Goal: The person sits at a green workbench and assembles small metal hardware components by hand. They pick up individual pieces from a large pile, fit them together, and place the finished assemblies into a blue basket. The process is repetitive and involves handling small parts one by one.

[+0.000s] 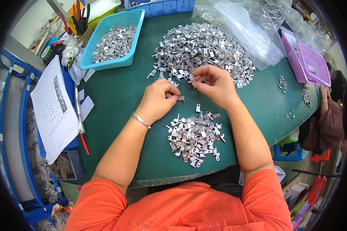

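My left hand (156,101), a metal bangle on its wrist, pinches a small silver metal bracket (181,99) that pokes out past the fingertips. Just to the right and a little farther off, my right hand (216,85) has thumb and fingertips closed on another bracket (191,78), partly hidden by the fingers. Beyond both hands spreads a large heap of the same bent brackets (204,48), each with a hole. A smaller pile of brackets (194,138) lies between my forearms, near the table's front edge.
A turquoise basket (133,46) of brackets stands at the far left of the green table (115,90). Printed paper (54,107) and a red pen (84,144) lie left. Plastic bags (245,30) and a purple basket (316,69) are right, near another person (327,123).
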The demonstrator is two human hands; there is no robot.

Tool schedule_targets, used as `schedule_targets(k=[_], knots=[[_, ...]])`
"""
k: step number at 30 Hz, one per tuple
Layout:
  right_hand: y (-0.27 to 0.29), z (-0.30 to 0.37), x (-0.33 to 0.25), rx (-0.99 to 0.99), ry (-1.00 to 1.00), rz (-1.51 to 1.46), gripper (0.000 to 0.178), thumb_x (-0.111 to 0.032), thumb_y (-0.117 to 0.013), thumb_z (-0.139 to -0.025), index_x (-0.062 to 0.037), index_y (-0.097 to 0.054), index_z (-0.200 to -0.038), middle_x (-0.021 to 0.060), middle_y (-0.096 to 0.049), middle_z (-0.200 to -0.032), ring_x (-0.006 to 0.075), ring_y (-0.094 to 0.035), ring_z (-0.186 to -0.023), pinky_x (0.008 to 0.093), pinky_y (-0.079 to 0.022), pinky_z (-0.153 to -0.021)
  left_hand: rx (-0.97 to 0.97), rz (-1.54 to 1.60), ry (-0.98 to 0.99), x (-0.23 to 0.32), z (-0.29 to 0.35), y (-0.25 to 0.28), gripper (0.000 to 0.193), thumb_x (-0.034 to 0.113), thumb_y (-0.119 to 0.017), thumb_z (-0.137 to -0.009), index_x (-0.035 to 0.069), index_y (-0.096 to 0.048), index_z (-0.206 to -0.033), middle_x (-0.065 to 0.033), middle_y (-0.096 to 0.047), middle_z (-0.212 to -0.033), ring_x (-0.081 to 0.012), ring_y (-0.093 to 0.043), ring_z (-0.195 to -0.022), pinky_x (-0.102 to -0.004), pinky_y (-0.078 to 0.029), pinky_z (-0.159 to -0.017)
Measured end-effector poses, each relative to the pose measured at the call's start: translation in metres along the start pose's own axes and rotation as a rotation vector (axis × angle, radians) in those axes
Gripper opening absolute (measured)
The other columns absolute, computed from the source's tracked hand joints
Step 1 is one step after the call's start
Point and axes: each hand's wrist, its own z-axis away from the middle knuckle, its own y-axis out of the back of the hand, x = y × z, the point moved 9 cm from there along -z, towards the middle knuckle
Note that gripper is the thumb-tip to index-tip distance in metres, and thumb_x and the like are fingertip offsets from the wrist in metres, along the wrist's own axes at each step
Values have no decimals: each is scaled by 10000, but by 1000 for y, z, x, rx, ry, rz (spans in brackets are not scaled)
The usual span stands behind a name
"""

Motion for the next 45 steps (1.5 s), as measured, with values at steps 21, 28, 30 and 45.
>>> schedule_targets(k=[21,28,30,45], knots=[[-20,9,-9,-155,-34,-162,314,73,-647,-777,-34,-504,-1036,63,-631,-926,113,-617,-839,215,-504,-636,-7,1018,120,-5,4,-9,117,67,-591,-894,-1,-610,-988,-99,-662,-854,-168,-662,-719,-261,-554,-624],[28,4,-34,63,108,608,85,0,-635,-741,-7,-643,-825,97,-636,-767,203,-627,-681,302,-498,-636,406,1417,-166,-10,-6,86,130,13,-543,-909,-46,-573,-1021,-107,-643,-927,-191,-655,-870,-271,-569,-755],[20,6,-29,-4,114,707,70,-78,-662,-739,-37,-671,-796,120,-640,-799,276,-630,-740,366,-504,-671,706,1335,-60,-21,-9,119,142,-4,-523,-916,-81,-550,-1032,-116,-630,-945,-200,-650,-897,-279,-575,-801],[-1,14,-10,-248,-161,371,150,-127,-662,-809,18,-689,-837,62,-652,-676,89,-563,-624,259,-463,-590,76,193,0,9,15,1,138,0,-714,-761,-18,-644,-878,-64,-657,-837,-100,-610,-686,-225,-506,-641]])
